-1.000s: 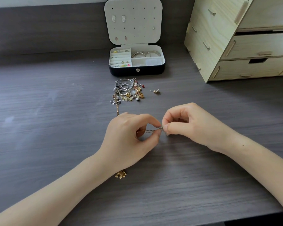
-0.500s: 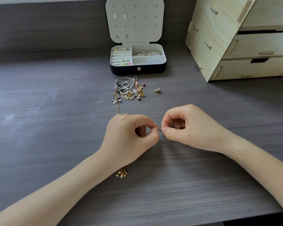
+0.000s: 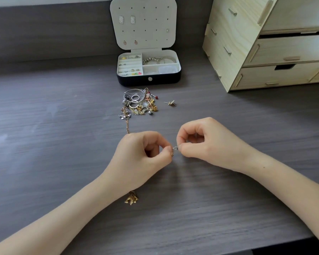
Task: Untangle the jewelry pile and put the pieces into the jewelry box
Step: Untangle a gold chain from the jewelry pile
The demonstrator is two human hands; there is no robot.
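On the counter (image 3: 44, 162), the open jewelry box (image 3: 148, 80) at twelve o'clock is already holding some jewelry. The left hand (image 3: 136, 159) and right hand (image 3: 210, 144) are meeting at the centre. The jewelry pile (image 3: 138, 103), at six o'clock of the box, is lying tangled, so most work is remaining. Both hands are pinching one small sparkling piece (image 3: 175, 148), maybe a clasp.

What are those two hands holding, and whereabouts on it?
A thin gold chain. Left hand and right hand each pinch it in a fingertip grip, beside a small clear stone.
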